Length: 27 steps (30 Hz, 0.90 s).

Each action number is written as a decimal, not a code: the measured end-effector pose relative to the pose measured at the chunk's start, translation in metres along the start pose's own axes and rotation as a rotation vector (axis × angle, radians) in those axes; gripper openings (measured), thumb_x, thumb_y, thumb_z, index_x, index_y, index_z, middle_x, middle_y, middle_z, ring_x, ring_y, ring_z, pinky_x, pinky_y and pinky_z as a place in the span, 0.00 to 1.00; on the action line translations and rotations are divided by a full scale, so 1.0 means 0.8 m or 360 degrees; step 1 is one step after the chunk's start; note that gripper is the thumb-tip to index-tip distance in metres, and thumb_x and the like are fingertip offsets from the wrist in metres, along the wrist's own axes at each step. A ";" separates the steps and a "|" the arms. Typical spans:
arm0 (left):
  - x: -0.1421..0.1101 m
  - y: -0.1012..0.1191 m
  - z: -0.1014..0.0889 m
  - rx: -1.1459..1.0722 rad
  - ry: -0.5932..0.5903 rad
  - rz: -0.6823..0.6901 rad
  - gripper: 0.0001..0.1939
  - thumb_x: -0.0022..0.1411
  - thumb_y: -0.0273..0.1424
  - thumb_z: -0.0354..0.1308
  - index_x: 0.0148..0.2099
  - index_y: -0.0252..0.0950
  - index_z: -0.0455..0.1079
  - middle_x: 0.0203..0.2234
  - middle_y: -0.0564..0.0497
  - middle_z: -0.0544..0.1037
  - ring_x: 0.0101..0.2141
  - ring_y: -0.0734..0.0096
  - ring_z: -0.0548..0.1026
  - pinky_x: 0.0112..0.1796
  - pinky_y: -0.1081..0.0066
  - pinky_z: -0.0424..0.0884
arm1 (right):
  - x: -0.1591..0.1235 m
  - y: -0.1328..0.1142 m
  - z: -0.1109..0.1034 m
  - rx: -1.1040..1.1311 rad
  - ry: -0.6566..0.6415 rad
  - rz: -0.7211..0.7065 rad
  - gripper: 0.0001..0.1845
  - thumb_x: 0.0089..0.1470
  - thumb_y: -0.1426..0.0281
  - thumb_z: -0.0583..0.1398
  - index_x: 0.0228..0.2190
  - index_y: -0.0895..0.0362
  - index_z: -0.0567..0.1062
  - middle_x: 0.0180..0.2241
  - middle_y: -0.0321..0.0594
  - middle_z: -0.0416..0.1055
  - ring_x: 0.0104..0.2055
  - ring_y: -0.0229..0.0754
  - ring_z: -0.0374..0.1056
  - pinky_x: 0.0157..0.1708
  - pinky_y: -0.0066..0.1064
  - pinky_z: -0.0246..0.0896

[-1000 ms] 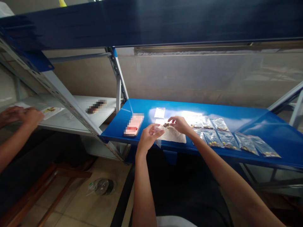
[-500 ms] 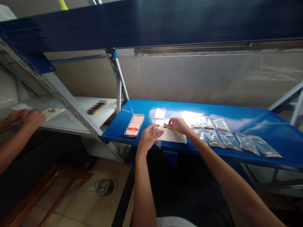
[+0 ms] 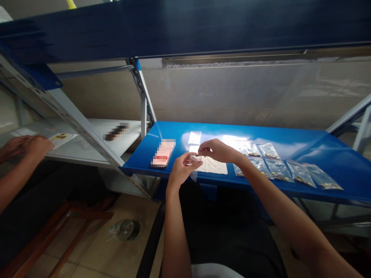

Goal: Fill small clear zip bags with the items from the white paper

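Note:
My left hand is closed on a small clear plastic bag at the front edge of the blue table. My right hand reaches in from the right, its fingertips pinched at the bag's mouth on a small dark piece, too small to name. Beneath the right hand lies a cream cloth. Just behind the hands is a flat clear bag. To the right, several clear zip bags holding small yellow and dark pieces lie in two rows.
A pink, blurred-out flat object lies left on the blue table. A metal upright separates it from a white shelf, where another person's hands work beside yellow pieces. The blue beam crosses overhead.
My right hand has moved left from the small pieces on the cloth to the mouth of the bag. My left hand still holds the bag in nearly the same place.

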State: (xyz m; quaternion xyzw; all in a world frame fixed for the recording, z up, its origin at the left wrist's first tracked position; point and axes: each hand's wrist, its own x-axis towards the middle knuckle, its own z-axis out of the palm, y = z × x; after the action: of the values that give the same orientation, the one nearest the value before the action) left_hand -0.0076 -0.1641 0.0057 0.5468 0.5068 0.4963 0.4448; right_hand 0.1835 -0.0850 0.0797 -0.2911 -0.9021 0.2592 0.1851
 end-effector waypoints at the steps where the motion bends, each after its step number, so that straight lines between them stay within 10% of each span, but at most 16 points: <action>1: 0.000 0.000 0.001 0.0002 -0.0009 0.0015 0.29 0.55 0.46 0.72 0.53 0.36 0.76 0.43 0.44 0.83 0.45 0.57 0.80 0.43 0.66 0.75 | 0.002 -0.004 -0.001 -0.0012 -0.0052 -0.0046 0.14 0.63 0.67 0.58 0.34 0.57 0.83 0.32 0.41 0.80 0.30 0.40 0.70 0.31 0.29 0.58; 6: -0.001 0.003 0.001 0.0006 -0.0046 0.0051 0.27 0.55 0.46 0.72 0.53 0.37 0.77 0.42 0.45 0.83 0.44 0.57 0.80 0.43 0.66 0.75 | 0.004 0.010 0.003 0.0090 -0.0034 -0.0132 0.14 0.64 0.70 0.57 0.39 0.56 0.84 0.36 0.41 0.81 0.33 0.40 0.73 0.33 0.29 0.61; 15: -0.005 0.008 -0.009 0.0005 0.0022 0.0004 0.28 0.54 0.46 0.72 0.52 0.36 0.78 0.40 0.45 0.83 0.43 0.57 0.80 0.42 0.66 0.75 | -0.004 0.082 0.060 -0.0392 0.0279 0.0451 0.09 0.55 0.80 0.62 0.35 0.60 0.83 0.34 0.46 0.81 0.34 0.43 0.72 0.34 0.29 0.59; 27: -0.002 -0.001 -0.009 0.0029 0.0020 -0.0008 0.28 0.54 0.46 0.72 0.52 0.36 0.78 0.40 0.44 0.83 0.43 0.57 0.80 0.43 0.64 0.75 | -0.007 0.064 0.042 -0.0037 0.0254 0.0353 0.07 0.62 0.70 0.60 0.35 0.59 0.78 0.33 0.43 0.78 0.32 0.41 0.69 0.33 0.29 0.59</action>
State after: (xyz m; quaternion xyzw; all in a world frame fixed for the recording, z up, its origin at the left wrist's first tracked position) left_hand -0.0147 -0.1660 0.0057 0.5462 0.5155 0.4940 0.4379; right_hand 0.1934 -0.0648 0.0220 -0.4110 -0.8497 0.2435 0.2232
